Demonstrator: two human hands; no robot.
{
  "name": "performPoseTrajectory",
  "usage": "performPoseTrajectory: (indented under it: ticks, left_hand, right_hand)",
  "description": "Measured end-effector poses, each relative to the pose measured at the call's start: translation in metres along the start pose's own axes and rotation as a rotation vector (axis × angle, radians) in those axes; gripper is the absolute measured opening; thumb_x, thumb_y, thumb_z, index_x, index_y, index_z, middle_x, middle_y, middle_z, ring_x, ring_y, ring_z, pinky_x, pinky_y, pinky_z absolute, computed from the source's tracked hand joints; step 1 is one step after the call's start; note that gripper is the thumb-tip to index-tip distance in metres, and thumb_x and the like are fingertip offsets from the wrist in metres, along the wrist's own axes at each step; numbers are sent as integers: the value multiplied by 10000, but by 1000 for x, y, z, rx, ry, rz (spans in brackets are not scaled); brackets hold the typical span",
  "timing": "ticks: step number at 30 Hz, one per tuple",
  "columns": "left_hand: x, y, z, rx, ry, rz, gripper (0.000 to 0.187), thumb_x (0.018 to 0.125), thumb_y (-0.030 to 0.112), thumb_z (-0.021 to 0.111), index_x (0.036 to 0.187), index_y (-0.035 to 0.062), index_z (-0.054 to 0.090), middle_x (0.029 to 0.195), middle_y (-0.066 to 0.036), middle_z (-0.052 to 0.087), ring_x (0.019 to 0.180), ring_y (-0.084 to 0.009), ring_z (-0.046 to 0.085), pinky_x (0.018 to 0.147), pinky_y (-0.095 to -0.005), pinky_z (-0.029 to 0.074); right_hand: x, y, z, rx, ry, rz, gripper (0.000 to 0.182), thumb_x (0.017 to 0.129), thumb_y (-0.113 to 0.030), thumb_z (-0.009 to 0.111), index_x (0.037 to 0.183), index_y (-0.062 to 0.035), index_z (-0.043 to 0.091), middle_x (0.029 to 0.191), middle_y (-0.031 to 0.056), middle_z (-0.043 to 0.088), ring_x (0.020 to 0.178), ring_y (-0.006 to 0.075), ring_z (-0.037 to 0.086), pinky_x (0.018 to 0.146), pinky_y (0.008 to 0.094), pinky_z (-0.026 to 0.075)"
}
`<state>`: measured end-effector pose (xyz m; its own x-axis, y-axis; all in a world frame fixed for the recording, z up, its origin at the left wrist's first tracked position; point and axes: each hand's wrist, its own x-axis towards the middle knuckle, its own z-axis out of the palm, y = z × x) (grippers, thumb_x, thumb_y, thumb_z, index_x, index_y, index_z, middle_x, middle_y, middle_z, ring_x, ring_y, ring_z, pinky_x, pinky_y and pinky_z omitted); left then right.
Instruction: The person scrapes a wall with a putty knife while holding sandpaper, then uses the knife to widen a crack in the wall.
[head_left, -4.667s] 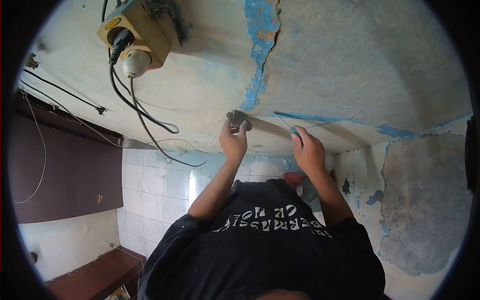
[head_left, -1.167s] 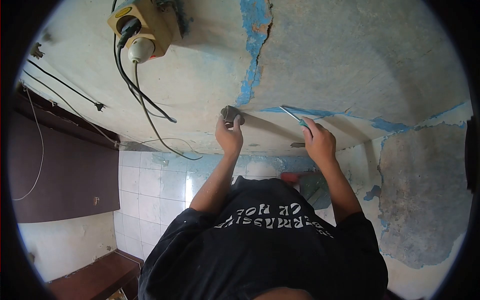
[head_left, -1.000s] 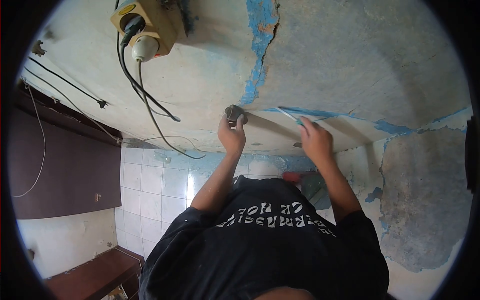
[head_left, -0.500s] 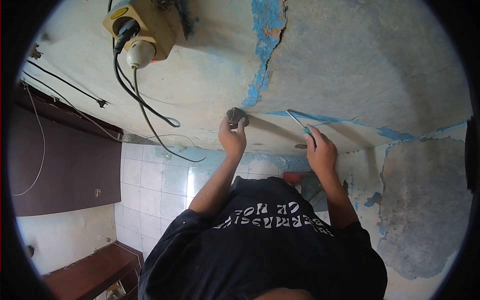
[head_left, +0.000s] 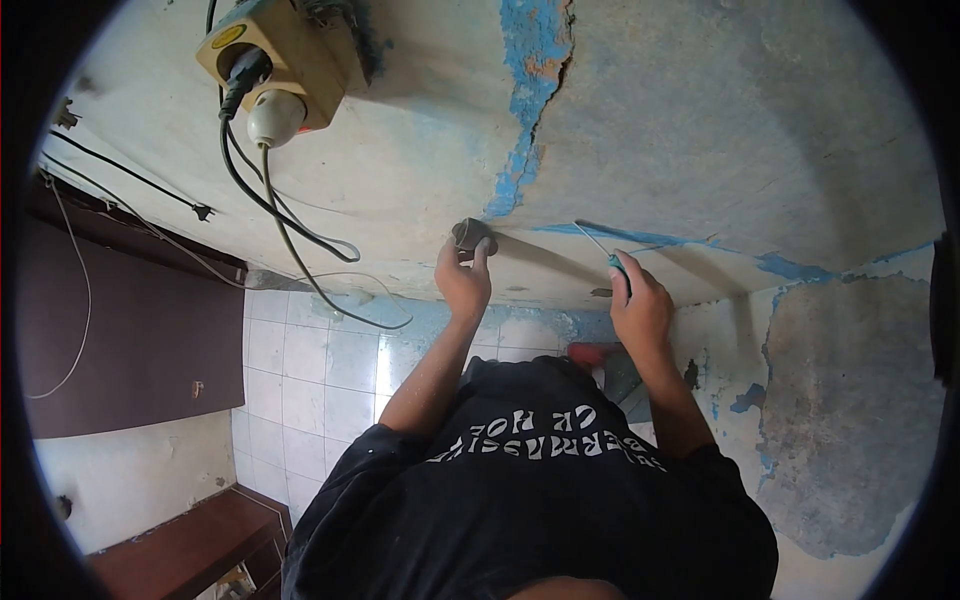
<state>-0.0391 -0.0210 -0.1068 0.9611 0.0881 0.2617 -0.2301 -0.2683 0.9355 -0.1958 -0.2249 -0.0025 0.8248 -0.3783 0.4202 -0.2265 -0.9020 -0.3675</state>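
My left hand (head_left: 464, 284) grips a small dark, round, cup-like piece (head_left: 474, 235) between thumb and fingers, close against the pale wall (head_left: 400, 170). What it is exactly I cannot tell. To the right, my right hand (head_left: 642, 308) is wrapped around the green handle of a screwdriver (head_left: 598, 242). Its thin metal shaft points up and left, with the tip at a strip of peeled blue paint (head_left: 640, 236) on the wall. Above the cup-like piece runs a crack with flaking blue paint (head_left: 525, 110).
A yellowish socket box (head_left: 310, 75) juts from the wall at upper left, with a black plug and a white plug in it. Their cables (head_left: 300, 235) dangle left of my left hand. Below lie white floor tiles (head_left: 350, 360). A dark brown panel (head_left: 140, 320) stands at left.
The view has shifted slightly, moving the socket box and cables a little left and down. Both hands keep their holds, nearly in place.
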Motion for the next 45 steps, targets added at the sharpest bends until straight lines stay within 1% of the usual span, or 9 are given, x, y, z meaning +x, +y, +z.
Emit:
performPoseTrajectory:
  ticks: [9, 13, 15, 21, 29, 32, 38, 43, 45]
  left_hand:
    - [4, -1, -2, 125, -28, 48, 365, 902, 186, 794, 1165, -36, 671, 990, -196, 736, 820, -282, 748, 723, -384, 553]
    - [0, -6, -1, 101, -30, 29, 347, 884, 166, 802, 1140, -31, 674, 987, -194, 712, 806, -298, 737, 712, -386, 544]
    - [0, -7, -2, 92, -28, 25, 335, 872, 148, 806, 1132, -19, 679, 981, -187, 695, 790, -304, 726, 710, -392, 537]
    - [4, 1, -7, 61, -45, 42, 325, 856, 133, 816, 1121, -9, 693, 987, -168, 718, 794, -276, 745, 711, -379, 542]
    - [8, -10, -19, 125, -82, 103, 355, 849, 125, 829, 1131, -31, 681, 1002, -174, 729, 839, -266, 757, 689, -356, 563]
    - [7, -6, -21, 133, -73, 114, 339, 836, 109, 832, 1119, -13, 690, 1004, -160, 719, 845, -260, 743, 683, -358, 558]
    - [-2, 4, -24, 225, -81, 163, 297, 841, 85, 819, 1122, 65, 724, 1037, -113, 692, 928, -255, 693, 702, -357, 544]
    - [-14, 17, -36, 292, -45, 136, 313, 824, 43, 800, 1128, 79, 731, 1012, -130, 671, 947, -311, 655, 796, -392, 523]
    - [-13, 26, -44, 340, -16, 206, 298, 831, 37, 793, 1120, 84, 732, 1036, -127, 691, 969, -311, 663, 818, -395, 527]
  right_hand:
    - [-5, 5, 0, 210, -15, 83, 290, 975, -200, 658, 1247, -100, 684, 1015, 191, 752, 921, 422, 715, 796, 472, 560]
    - [-11, 9, 8, 283, -74, 154, 297, 982, -217, 654, 1238, -68, 680, 1044, 217, 744, 960, 404, 722, 832, 438, 554]
    - [-11, 11, 10, 504, -142, 243, 330, 985, -224, 643, 1263, -46, 648, 1036, 224, 728, 946, 376, 717, 835, 413, 537]
    - [-19, 14, 25, 630, -341, 369, 438, 983, -215, 636, 1350, -41, 472, 998, 215, 685, 900, 374, 684, 830, 422, 516]
    - [-42, -29, 65, 712, -237, 265, 583, 989, -253, 658, 1432, 20, 395, 1065, 314, 705, 1004, 489, 688, 858, 489, 532]
    - [-54, -22, 80, 611, -154, 208, 523, 998, -209, 658, 1417, 0, 424, 1064, 294, 692, 1010, 423, 694, 893, 430, 527]
    - [-58, -5, 82, 561, -158, 178, 471, 991, -208, 667, 1372, 7, 495, 1030, 285, 689, 961, 452, 693, 833, 453, 539]
    - [-58, 0, 91, 680, -226, 205, 480, 991, -188, 664, 1377, 6, 455, 977, 269, 687, 888, 441, 693, 778, 458, 538]
    - [-58, -1, 96, 734, -259, 228, 486, 991, -179, 663, 1377, 8, 435, 953, 262, 686, 854, 435, 692, 752, 458, 537]
